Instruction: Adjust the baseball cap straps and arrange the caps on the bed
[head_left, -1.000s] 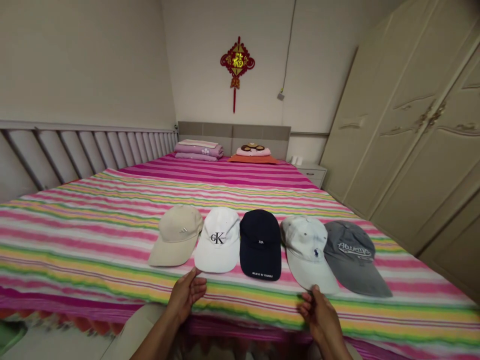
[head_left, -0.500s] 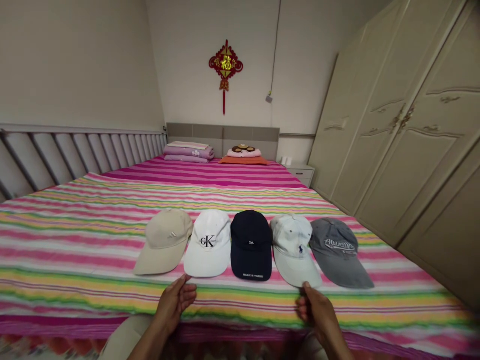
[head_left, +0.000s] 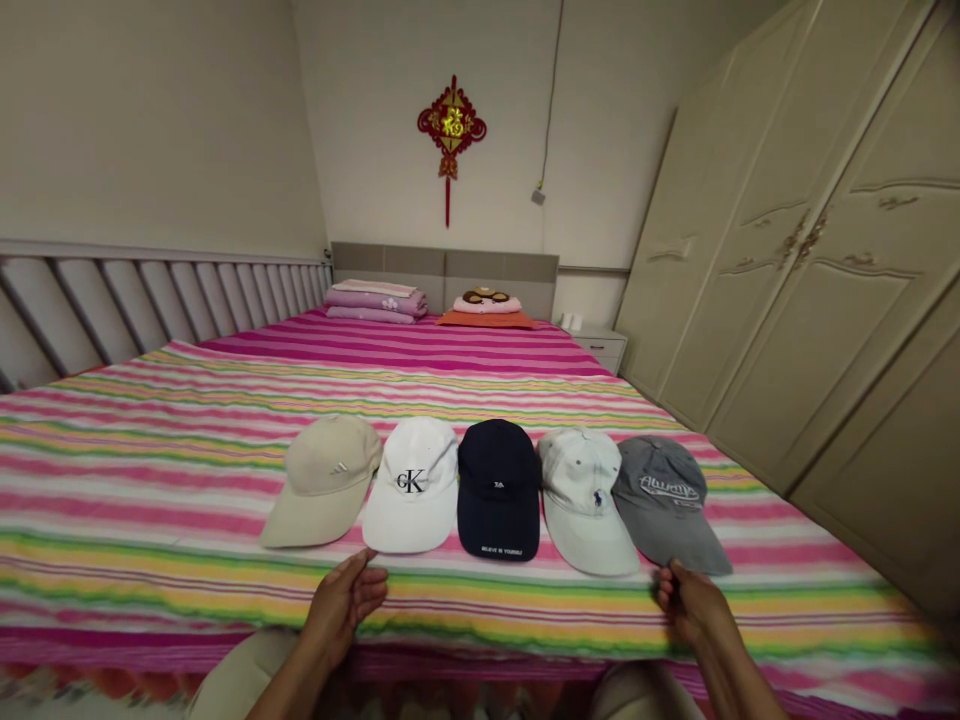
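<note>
Several caps lie in a row on the striped bed: a beige cap (head_left: 327, 480), a white cap (head_left: 414, 485), a navy cap (head_left: 499, 490), a pale cap with a small horse mark (head_left: 586, 500) and a grey cap (head_left: 669, 502). My left hand (head_left: 346, 600) is at the front edge of the white cap's brim, fingers apart and holding nothing. With thumb and fingers together, my right hand (head_left: 694, 602) pinches the brim edge of the grey cap, whose side touches the pale cap.
Folded purple bedding (head_left: 376, 302) and an orange and pink stack (head_left: 486, 308) rest by the headboard (head_left: 499, 275). A metal rail (head_left: 161, 290) runs along the left, with a nightstand (head_left: 604, 350) and wardrobe (head_left: 780, 270) on the right.
My right hand has moved right, from the pale cap's brim to the grey cap's brim. The grey cap sits slightly further left, closer to the pale cap. My left hand has stayed by the white cap.
</note>
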